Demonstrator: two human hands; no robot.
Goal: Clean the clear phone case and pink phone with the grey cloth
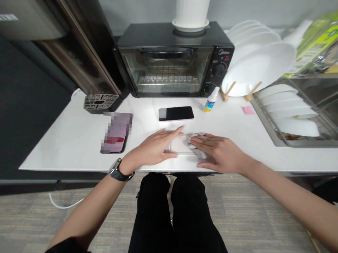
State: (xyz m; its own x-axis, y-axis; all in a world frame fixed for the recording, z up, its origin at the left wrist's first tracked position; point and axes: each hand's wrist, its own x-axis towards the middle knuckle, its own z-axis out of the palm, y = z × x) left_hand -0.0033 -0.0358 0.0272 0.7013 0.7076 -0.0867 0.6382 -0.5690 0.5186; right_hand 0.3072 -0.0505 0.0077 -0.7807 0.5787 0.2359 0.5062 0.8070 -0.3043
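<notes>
My left hand lies flat on the white table, fingers stretched over the left end of a clear phone case. My right hand presses a crumpled white wipe onto the right end of the case, fingers flat and close together. A black phone lies screen-up just behind the hands. A small white bottle with a blue and yellow label stands behind it to the right. A watch sits on my left wrist.
A black toaster oven stands at the back. A second phone, blurred out, lies to the left. White plates stand in a wooden rack, and a metal dish rack holds more. A pink sticky note lies nearby.
</notes>
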